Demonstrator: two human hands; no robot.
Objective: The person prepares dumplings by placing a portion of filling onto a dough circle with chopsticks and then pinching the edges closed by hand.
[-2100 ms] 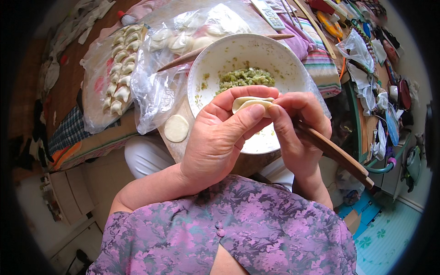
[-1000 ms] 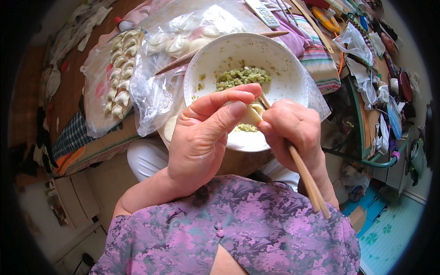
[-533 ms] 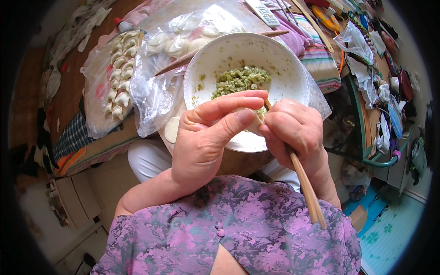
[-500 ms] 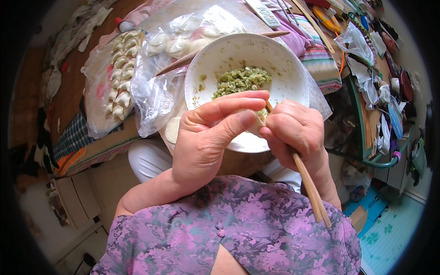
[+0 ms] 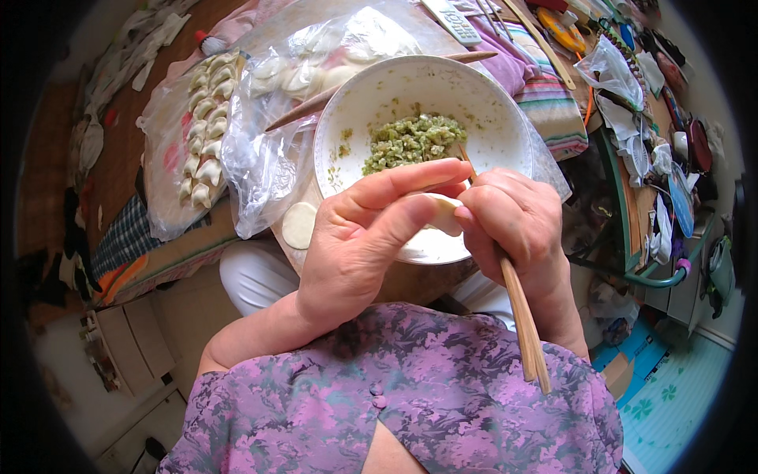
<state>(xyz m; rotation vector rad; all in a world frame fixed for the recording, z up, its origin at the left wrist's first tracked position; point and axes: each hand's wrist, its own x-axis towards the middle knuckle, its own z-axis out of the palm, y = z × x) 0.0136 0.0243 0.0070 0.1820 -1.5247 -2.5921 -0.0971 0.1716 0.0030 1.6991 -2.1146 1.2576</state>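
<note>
Over the near side of a white bowl (image 5: pixel 345 118), my left hand (image 5: pixel 353 235) pinches a pale dumpling (image 5: pixel 447 216) between thumb and fingers. My right hand (image 5: pixel 517 217) is closed round a pair of wooden chopsticks (image 5: pixel 523 320), their thick ends pointing down toward me. Its thumb and forefinger touch the dumpling's right edge. The fingers partly hide the dumpling, so how far its edge is closed cannot be seen. Chopped green filling (image 5: pixel 414 141) lies heaped in the bowl. A round dough wrapper (image 5: pixel 299 226) lies flat on the board, left of my left hand.
Rows of finished dumplings (image 5: pixel 207 130) lie on plastic at the left. Clear plastic (image 5: pixel 264 182) covers more dough pieces behind the bowl. A tapered rolling pin (image 5: pixel 304 109) sticks out past the bowl's left. A remote control (image 5: pixel 452 21) lies at the back; clutter fills the right side.
The dumpling has tipped, and more of its pale edge shows between my hands. The chopsticks' thick ends have swung slightly left. Both hands remain in nearly the same place.
</note>
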